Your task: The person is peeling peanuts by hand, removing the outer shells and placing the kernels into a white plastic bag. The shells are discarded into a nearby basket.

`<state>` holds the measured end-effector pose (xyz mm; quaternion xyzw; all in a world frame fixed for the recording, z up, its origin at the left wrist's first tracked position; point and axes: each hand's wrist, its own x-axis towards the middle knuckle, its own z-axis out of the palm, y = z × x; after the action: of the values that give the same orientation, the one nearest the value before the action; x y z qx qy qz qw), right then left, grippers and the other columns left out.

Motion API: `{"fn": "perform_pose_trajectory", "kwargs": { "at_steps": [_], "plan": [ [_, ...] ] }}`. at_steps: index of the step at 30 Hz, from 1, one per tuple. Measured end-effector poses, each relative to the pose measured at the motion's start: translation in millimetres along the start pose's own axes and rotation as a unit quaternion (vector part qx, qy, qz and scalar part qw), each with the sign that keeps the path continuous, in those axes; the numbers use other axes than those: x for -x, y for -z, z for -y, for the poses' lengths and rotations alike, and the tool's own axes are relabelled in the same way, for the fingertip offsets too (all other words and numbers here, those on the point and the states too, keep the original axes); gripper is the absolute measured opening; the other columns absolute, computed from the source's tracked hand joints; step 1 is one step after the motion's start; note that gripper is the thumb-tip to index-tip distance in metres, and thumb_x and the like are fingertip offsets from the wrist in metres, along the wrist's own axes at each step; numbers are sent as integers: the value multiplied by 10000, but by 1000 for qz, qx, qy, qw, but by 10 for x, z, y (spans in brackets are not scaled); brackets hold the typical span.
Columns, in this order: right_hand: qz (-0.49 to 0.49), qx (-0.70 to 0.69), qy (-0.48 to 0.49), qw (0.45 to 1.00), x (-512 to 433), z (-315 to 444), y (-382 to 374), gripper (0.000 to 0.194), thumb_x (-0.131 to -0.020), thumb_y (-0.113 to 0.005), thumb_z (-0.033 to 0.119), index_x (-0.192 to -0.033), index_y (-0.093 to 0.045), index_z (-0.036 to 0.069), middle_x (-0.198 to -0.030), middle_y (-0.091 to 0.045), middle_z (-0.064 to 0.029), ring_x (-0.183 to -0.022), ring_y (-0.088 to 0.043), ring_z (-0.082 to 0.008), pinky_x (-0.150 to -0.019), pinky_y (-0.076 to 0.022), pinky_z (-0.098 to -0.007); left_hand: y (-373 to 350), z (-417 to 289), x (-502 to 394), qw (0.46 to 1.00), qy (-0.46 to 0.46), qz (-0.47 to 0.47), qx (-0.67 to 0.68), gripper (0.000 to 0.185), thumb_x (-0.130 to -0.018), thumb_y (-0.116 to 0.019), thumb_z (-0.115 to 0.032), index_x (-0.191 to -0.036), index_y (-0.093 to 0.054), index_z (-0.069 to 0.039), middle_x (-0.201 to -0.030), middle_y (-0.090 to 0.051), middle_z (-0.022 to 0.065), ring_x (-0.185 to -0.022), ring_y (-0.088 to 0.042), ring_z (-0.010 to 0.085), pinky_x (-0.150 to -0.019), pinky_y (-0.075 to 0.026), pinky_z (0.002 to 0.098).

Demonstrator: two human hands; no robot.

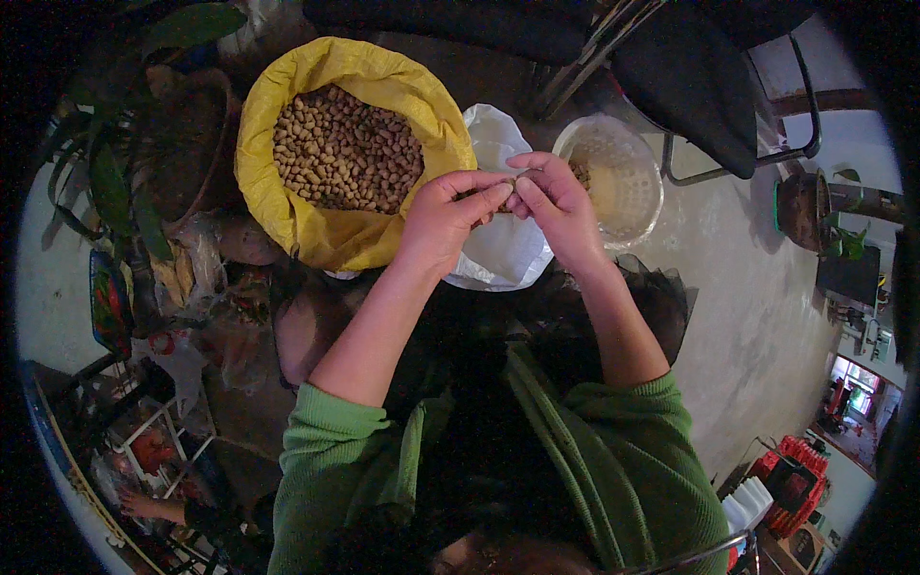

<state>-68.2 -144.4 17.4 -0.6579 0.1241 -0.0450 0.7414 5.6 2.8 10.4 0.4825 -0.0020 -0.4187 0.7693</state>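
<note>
My left hand and my right hand meet fingertip to fingertip above a white woven sack. Thumbs and forefingers of both pinch a small thing between them, apparently a peanut, mostly covered by the fingers. To the left stands a yellow woven sack with its rim rolled outward. Unshelled peanuts fill it. On the right, a translucent perforated plastic basket sits partly behind my right hand. Some small brown pieces lie in it, too hidden to tell what they are.
A black chair with a metal frame stands beyond the basket. Potted plants are at the left, with plastic bags below them. Another person's hand shows by a white rack at lower left.
</note>
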Motion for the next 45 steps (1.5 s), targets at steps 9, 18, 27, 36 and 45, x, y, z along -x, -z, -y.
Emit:
{"fn": "perform_pose_trajectory", "kwargs": {
  "at_steps": [9, 18, 27, 36, 45],
  "plan": [
    [-3, 63, 30, 998, 30, 50, -84, 252, -922, -540, 57, -1166, -575, 6, -916, -621, -44, -817, -575, -96, -744, -486, -243, 37, 15, 11, 1000, -7, 4, 15, 208, -857, -648, -85, -1040, -642, 14, -852, -620, 17, -720, -512, 82, -628, -410, 217],
    [-32, 332, 202, 921, 47, 64, -138, 298, -797, -622, -4, -1082, -657, 79, -883, -653, -103, -783, -621, -252, -699, -507, -329, 66, 32, 16, 998, 12, -18, 50, 160, -835, -646, -51, -987, -641, -2, -859, -623, 27, -713, -548, 108, -643, -457, 235],
    [-28, 317, 200, 927, 54, 68, -189, 286, -806, -607, -10, -1068, -665, 89, -881, -651, -105, -768, -616, -251, -678, -499, -332, -75, 27, 69, 995, -34, -92, 21, 100, -787, -588, -22, -852, -661, 2, -723, -589, -15, -622, -491, 54, -559, -391, 203],
    [-32, 69, 46, 996, 20, 18, -170, 217, -939, -518, 82, -1118, -626, 24, -817, -610, -22, -739, -574, -90, -652, -470, -237, -113, 59, 84, 995, -42, -77, 38, 57, -824, -619, -58, -838, -647, -11, -735, -573, -21, -622, -476, 45, -550, -368, 195],
    [-50, 64, 46, 996, 47, -42, -181, 186, -941, -529, 86, -1101, -571, 1, -807, -581, -9, -717, -520, -73, -659, -428, -213, -67, 53, 66, 996, -56, -70, 22, 38, -826, -621, -57, -808, -638, -28, -690, -539, -33, -599, -441, 37, -528, -336, 186]
  ]
}}
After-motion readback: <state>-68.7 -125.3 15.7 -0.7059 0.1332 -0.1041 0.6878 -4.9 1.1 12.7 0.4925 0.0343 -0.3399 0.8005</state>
